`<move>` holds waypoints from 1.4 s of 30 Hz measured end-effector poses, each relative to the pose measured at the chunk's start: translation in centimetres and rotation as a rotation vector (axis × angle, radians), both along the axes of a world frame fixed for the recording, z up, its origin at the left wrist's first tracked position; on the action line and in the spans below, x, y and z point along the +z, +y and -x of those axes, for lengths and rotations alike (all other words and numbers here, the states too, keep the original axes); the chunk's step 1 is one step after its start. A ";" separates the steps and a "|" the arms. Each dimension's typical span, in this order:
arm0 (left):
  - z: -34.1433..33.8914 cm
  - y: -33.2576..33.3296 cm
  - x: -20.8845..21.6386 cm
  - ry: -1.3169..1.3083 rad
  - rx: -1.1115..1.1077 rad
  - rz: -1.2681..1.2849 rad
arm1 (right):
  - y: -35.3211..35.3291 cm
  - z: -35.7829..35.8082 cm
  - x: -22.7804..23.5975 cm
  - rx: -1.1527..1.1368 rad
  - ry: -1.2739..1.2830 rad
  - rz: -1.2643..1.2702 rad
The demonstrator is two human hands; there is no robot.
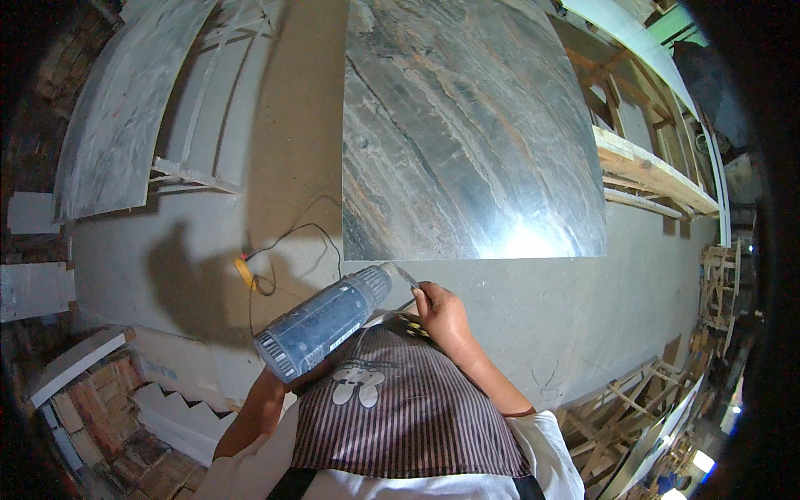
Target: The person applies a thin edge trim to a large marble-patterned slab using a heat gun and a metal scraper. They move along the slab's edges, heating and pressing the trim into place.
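A dusty blue-grey heat gun (321, 325) hangs in front of my apron, its ribbed nozzle end pointing up and right. My left forearm (260, 410) reaches up behind it; the gun's body hides the left hand and its fingers, which appear to hold it from beneath. Just right of the nozzle, my right hand (442, 315) is closed in a pinch on a thin, dark, flat strip (406, 277), whose tip is close to the nozzle. Beyond both hands lies a glossy grey-brown marbled slab (467, 133), its near edge a little above the nozzle.
A black cord (312, 225) runs over the floor by a yellow-orange connector (244, 271). At left, a grey panel (133, 108) rests on a frame. Wooden framing (654, 171) stands right, more timber (625, 408) lower right. Bricks (100, 400) and white pieces (179, 417) sit lower left.
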State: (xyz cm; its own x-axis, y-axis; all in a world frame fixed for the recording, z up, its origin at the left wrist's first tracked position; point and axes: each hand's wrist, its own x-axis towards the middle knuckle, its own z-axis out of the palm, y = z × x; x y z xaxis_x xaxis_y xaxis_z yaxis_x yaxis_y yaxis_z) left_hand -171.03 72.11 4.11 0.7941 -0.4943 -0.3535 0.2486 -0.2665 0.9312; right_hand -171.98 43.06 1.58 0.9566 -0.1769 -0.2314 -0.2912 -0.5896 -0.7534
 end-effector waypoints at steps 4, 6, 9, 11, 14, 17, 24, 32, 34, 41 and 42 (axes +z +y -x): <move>0.4 -0.5 0.0 0.001 0.005 -0.003 | -0.7 0.3 0.3 -0.032 0.028 -0.004; 0.3 -0.6 -0.1 -0.004 0.003 -0.003 | -1.2 0.6 0.0 -0.030 -0.014 0.018; 0.4 -1.2 -0.2 -0.004 -0.003 -0.004 | -1.9 0.9 -0.2 -0.031 -0.051 0.054; 0.4 -1.5 -0.1 -0.004 -0.006 -0.004 | -2.4 0.9 0.0 -0.037 -0.043 0.051; 0.5 -2.0 -0.1 -0.008 -0.007 -0.008 | -3.1 1.0 0.6 -0.051 -0.009 0.012; 0.6 -2.6 -0.1 -0.009 -0.010 -0.012 | -3.9 1.2 0.9 -0.056 0.005 0.001; 0.8 -3.7 0.1 -0.021 -0.003 -0.022 | -5.3 1.2 0.7 -0.031 -0.028 0.008; 2.0 -4.5 0.5 -0.022 0.017 -0.031 | -6.3 0.9 0.7 0.009 -0.011 -0.015; 2.4 -4.6 0.5 -0.024 0.030 -0.036 | -6.4 0.9 0.6 0.020 -0.022 -0.034; 2.8 -5.4 0.8 -0.023 0.043 -0.030 | -7.0 0.8 0.5 0.043 -0.054 0.000; 2.9 -5.4 0.8 -0.021 0.046 -0.031 | -7.0 0.8 0.3 0.050 -0.061 0.005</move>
State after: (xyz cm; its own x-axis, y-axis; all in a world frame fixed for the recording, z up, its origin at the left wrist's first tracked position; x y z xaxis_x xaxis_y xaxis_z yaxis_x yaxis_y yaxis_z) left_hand -173.91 66.68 4.90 0.8235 -0.4462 -0.3505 0.2414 -0.2836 0.9281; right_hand -172.82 36.02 1.87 0.9765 -0.1299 -0.1719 -0.2154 -0.6061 -0.7657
